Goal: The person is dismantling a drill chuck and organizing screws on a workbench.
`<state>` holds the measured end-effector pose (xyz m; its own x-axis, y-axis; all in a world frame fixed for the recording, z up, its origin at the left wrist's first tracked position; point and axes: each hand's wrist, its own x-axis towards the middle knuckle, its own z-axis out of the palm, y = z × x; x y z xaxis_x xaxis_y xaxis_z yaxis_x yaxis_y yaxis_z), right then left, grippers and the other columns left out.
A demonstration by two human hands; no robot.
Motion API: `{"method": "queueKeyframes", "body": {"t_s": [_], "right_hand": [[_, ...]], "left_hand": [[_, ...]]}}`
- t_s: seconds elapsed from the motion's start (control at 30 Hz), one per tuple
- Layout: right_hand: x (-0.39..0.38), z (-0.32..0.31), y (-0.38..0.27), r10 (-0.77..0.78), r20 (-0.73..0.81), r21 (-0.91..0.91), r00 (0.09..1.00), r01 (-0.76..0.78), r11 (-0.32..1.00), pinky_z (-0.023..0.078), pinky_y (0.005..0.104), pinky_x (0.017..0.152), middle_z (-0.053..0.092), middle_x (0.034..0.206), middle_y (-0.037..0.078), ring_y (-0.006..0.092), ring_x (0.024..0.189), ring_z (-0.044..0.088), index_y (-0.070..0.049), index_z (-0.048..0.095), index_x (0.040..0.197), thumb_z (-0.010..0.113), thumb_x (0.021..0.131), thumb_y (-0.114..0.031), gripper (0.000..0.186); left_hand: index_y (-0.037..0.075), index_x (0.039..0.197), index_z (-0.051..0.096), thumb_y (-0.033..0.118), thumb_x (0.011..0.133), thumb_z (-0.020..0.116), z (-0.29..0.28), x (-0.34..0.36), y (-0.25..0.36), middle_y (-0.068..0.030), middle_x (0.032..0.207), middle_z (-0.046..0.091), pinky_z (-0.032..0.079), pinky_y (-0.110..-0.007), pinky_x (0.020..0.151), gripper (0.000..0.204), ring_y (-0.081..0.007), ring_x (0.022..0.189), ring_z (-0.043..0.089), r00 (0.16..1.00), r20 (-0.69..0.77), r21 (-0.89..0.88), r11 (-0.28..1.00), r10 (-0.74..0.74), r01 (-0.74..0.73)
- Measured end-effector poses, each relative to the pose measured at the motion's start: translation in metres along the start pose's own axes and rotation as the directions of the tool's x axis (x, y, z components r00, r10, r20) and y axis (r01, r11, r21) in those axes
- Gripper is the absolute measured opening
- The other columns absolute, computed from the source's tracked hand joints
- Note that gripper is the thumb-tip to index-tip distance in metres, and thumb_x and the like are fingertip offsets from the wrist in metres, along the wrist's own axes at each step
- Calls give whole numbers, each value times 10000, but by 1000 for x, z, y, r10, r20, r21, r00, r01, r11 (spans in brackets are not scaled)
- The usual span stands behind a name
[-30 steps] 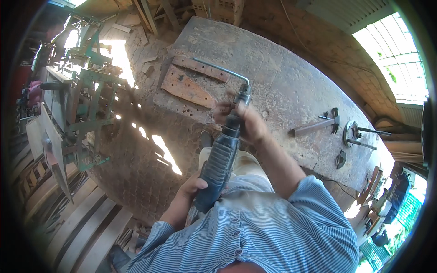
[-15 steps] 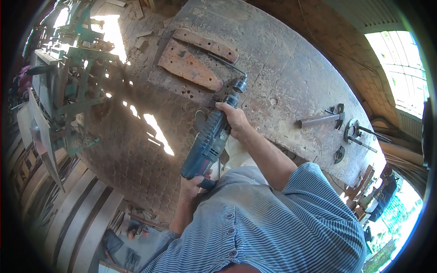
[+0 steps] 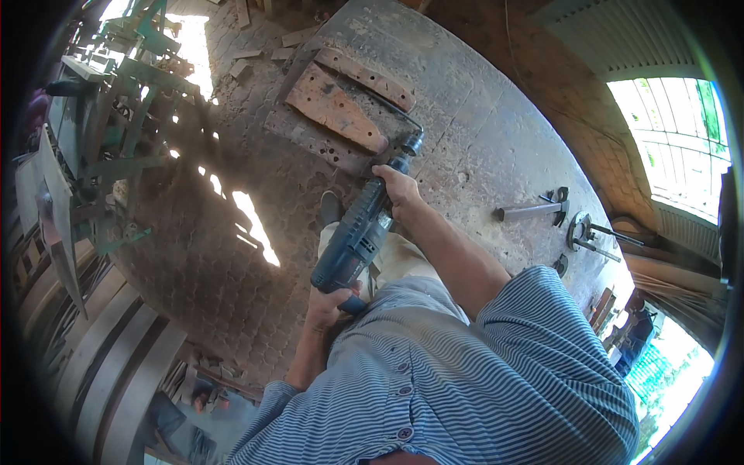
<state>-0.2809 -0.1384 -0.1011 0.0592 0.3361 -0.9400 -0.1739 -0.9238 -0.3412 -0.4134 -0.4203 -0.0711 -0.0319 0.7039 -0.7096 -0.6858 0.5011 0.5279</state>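
Blue power tool [image 3: 346, 246] held two-handed at the edge of the table [image 3: 473, 132].
Before me, the left hand [image 3: 333, 301] is closed around the rear grip, the right hand [image 3: 398, 190] around the front end; the bent metal rod [image 3: 406, 116] at the tip reaches beside two brown, holed pieces [image 3: 329, 107], a hammer [image 3: 531, 211] well apart.

Left hand [image 3: 330, 301]: partly hidden by the drill [image 3: 350, 244]
Right hand [image 3: 398, 187]: fingertips out of sight under the drill
Bent rod [image 3: 409, 118]: far end, beyond the drill, lost beside the boards [image 3: 337, 108]
Trousers [image 3: 411, 260]: partly covered by the drill
Shirt [image 3: 442, 372]: below the drill, cut off by the lower edge
Planks [image 3: 128, 372]: lower left of the drill, fading into the dark rim
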Motion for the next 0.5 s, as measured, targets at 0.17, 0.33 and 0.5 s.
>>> {"method": "queueKeyframes", "body": {"t_s": [0.17, 0.33, 0.5], "right_hand": [[3, 0, 2, -14, 1, 0, 1000, 14, 1000, 652, 457, 662, 718, 861, 119, 265, 675, 726, 28, 680, 1067, 853, 881, -219, 353], [-1, 3, 5, -30, -3, 14, 1000, 31, 999, 658, 459, 637, 713, 850, 123, 258, 657, 726, 52, 675, 1064, 846, 882, -196, 351], [-1, 1, 2, -28, -9, -21, 1000, 28, 999, 666, 466, 636, 715, 847, 130, 275, 651, 730, 59, 660, 1074, 849, 872, -201, 380]], "left_hand": [[-44, 1330, 631, 27, 767, 774, 4, -2, -1, -138, 1109, 737, 623, -376, 846, 585, -246, 935, 758, 999, 10, -34, 998, 46, -46], [-46, 1339, 622, 3, 775, 764, 0, -4, -9, -139, 1122, 729, 624, -374, 844, 583, -240, 931, 757, 997, 28, -32, 997, 73, -72], [-51, 1320, 638, -3, 777, 760, 3, -4, -11, -134, 1103, 733, 624, -370, 847, 558, -237, 924, 757, 997, 10, -33, 996, 81, -80]]}}
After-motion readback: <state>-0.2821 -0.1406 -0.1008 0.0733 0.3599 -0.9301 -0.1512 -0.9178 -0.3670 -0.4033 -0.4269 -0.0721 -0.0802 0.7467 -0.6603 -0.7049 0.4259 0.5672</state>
